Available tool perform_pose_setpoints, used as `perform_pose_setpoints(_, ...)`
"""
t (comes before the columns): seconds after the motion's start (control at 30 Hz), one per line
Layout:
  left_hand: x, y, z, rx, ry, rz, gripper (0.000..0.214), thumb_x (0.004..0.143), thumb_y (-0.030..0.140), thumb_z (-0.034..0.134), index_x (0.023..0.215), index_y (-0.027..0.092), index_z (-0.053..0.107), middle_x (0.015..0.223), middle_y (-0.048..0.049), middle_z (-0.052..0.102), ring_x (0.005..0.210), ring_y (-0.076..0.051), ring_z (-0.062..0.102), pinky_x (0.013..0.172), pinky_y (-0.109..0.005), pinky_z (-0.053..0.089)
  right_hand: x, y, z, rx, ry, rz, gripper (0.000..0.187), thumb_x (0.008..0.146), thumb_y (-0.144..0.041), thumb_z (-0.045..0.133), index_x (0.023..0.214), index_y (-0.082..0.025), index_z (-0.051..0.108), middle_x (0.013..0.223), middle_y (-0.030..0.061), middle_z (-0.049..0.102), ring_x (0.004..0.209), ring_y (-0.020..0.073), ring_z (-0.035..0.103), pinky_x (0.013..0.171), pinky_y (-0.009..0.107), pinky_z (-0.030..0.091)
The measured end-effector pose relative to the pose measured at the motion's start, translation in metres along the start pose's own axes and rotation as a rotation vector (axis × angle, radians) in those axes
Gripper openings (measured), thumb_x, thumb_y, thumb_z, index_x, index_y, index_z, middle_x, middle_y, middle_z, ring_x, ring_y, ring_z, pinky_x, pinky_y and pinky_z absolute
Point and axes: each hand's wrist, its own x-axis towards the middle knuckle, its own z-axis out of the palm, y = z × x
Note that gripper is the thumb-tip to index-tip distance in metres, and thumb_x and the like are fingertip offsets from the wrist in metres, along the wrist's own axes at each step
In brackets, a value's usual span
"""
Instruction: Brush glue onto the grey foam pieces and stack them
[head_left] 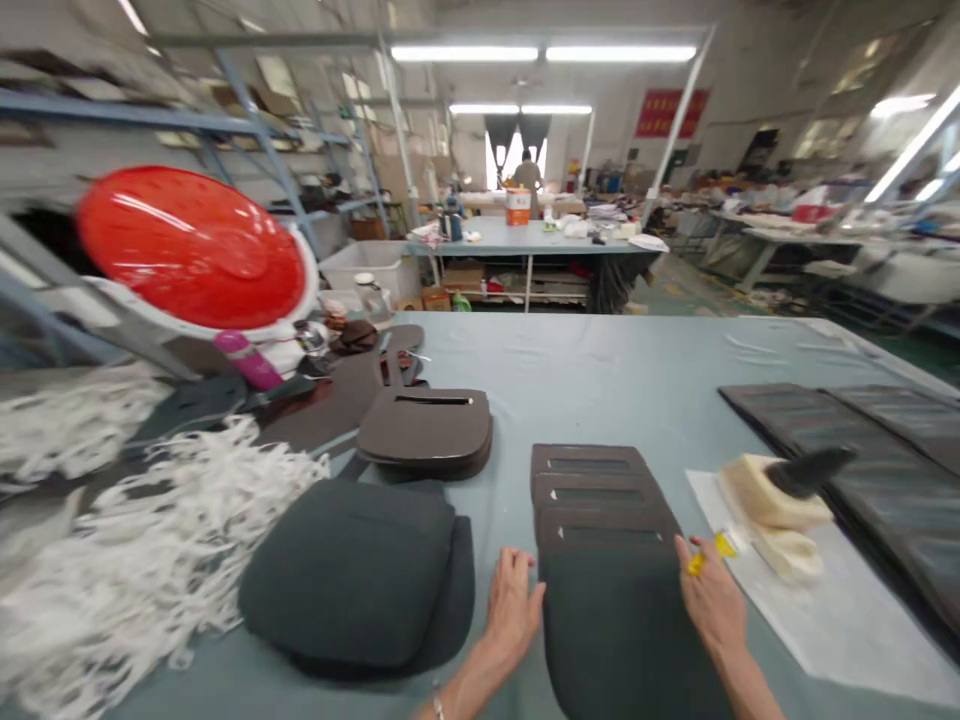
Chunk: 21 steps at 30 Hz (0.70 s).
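My left hand (514, 603) is at the left edge of a row of overlapping dark panels (615, 610), its fingers a little apart and nothing in them. Brown slotted top strips (592, 460) show behind the front panel, stepped one behind the other. At the right edge of the same panels is my right hand (712, 590), closed around a small yellow tool (712, 553) with a whitish end, blurred, possibly a brush. Left of my left hand lies a pile of dark grey-green panels (352, 575). Behind that sits a stack of brown slotted pieces (424, 430).
White strips (172, 540) lie heaped at the left, near a large red domed object (199, 250). At the right, a cream block with a black cone (776, 490) stands on a white sheet (847, 610), beside rows of dark panels (862, 460). A person (527, 175) stands far back.
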Motion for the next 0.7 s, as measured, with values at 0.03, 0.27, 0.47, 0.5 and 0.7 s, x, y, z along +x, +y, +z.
perform_pose_setpoints(0.03,0.006,-0.003,-0.014,-0.005,0.043,0.002,0.024,0.076,0.012,0.048,0.099,0.021,0.049,0.102,-0.0043,0.045,0.096,-0.017,0.05,0.088,-0.031,0.041,0.011,-0.019,0.004,0.052,0.005,-0.019,0.062,0.088,-0.062,0.022,0.107,-0.014,0.057,0.089,0.0148,0.063,0.073,0.0252,0.059,0.062,0.034,0.042)
perform_pose_setpoints(0.27,0.072,-0.05,-0.132,0.149,0.399,-0.065,0.023,0.077,0.013,0.052,0.098,0.022,0.052,0.103,-0.0038,0.05,0.097,-0.019,0.049,0.086,-0.035,0.042,0.071,-0.249,0.03,0.684,-0.124,-0.075,0.059,0.08,-0.064,0.038,0.106,-0.016,0.06,0.091,0.0109,0.065,0.079,0.0227,0.061,0.07,0.032,0.047)
perform_pose_setpoints(0.47,0.132,-0.117,-0.194,0.402,0.564,-0.007,0.034,0.078,0.016,0.054,0.112,0.02,0.052,0.121,-0.0082,0.049,0.119,-0.024,0.041,0.099,-0.046,0.037,0.057,-0.476,0.069,1.215,-0.625,-0.007,0.037,0.073,-0.047,0.056,0.095,-0.017,0.057,0.057,-0.002,0.055,0.043,0.0117,0.048,0.039,0.021,0.035)
perform_pose_setpoints(0.5,0.139,-0.128,-0.198,0.452,0.569,0.01,0.038,0.079,0.017,0.054,0.116,0.02,0.051,0.124,-0.009,0.048,0.121,-0.025,0.04,0.101,-0.047,0.037,0.05,-0.504,0.077,1.24,-0.679,-0.041,0.034,0.072,-0.044,0.055,0.092,-0.017,0.057,0.056,-0.0026,0.055,0.042,0.0111,0.048,0.039,0.02,0.035)
perform_pose_setpoints(0.7,0.15,-0.167,-0.208,0.537,0.522,0.067,0.04,0.081,0.02,0.056,0.12,0.023,0.053,0.116,-0.0068,0.053,0.11,-0.023,0.047,0.096,-0.042,0.044,0.039,-0.606,0.145,1.196,-0.925,-0.24,0.026,0.073,-0.038,0.05,0.089,-0.017,0.054,0.053,-0.0042,0.056,0.038,0.0101,0.048,0.037,0.018,0.034)
